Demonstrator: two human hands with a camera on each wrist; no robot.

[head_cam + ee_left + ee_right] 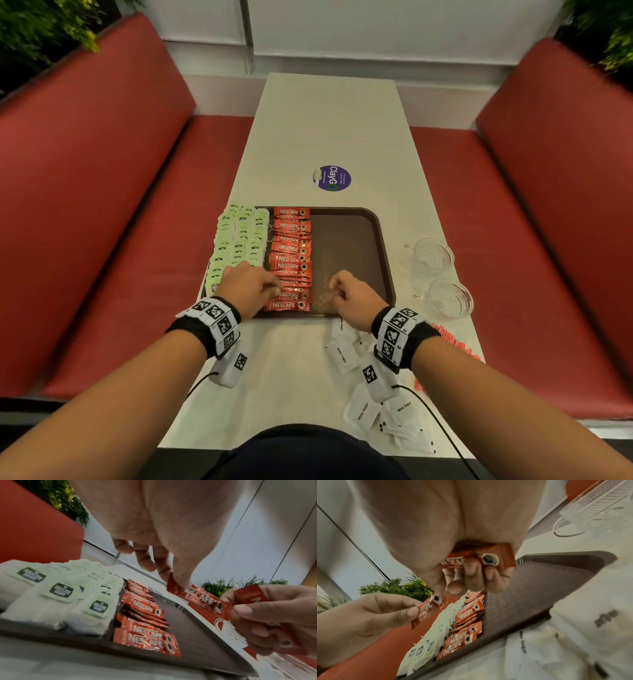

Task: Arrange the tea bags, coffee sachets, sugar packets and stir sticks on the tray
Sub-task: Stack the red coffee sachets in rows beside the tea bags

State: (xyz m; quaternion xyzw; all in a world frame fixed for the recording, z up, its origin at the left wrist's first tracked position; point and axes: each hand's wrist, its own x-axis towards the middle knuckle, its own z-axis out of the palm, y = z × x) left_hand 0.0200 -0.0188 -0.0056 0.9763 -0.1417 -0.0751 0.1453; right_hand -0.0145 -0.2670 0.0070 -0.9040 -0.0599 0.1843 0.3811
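The tray (349, 240) is dark brown. At its nine o'clock side lie pale green tea bags (236, 240) with dark labels; beside them, red coffee sachets (291, 253) lettered white. White sugar packets (346, 353) and red stir sticks (455, 342) lie at five o'clock on the off-white table (325, 130).

Dim, even indoor light; wrist views blurred, edges warped.

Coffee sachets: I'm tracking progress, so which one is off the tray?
The sachet the left hand pinches, raised above the row lying flat on the tray.

black wristbands (197, 334) with checkered white marker tags, thin black cables, seemingly dark clothing.
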